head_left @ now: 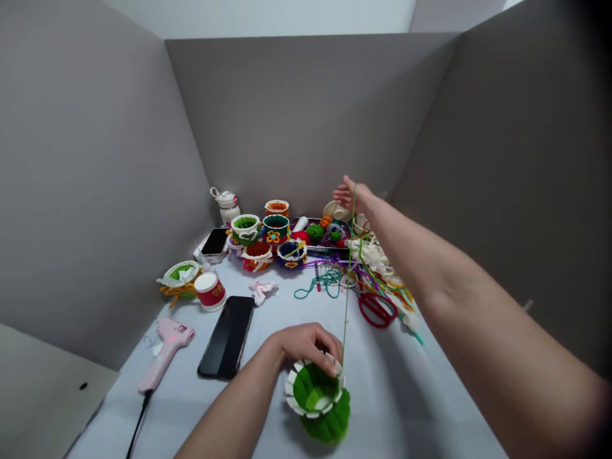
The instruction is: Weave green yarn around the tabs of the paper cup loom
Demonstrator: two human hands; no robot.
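My left hand point(310, 344) grips the rim of a small cup point(327, 426) wrapped in green yarn, with white slats round its mouth. The cup tilts, so its green inside shows. From its rim a thin strand of green yarn point(348, 299) runs taut up to my right hand point(351, 192). That hand is raised high over the back of the table, and the strand passes across it near the wrist. Its fingers are loosely bent; how they hold the yarn's end is hard to see.
Finished yarn cups point(276, 231) stand stacked at the back. A tray point(329, 248) holds yarn balls. Red-handled scissors point(377, 310) and tangled yarn point(382, 264) lie to the right. Leftward are a phone point(227, 338), a paper cup point(210, 293) and a pink glue gun point(167, 350) with its cord.
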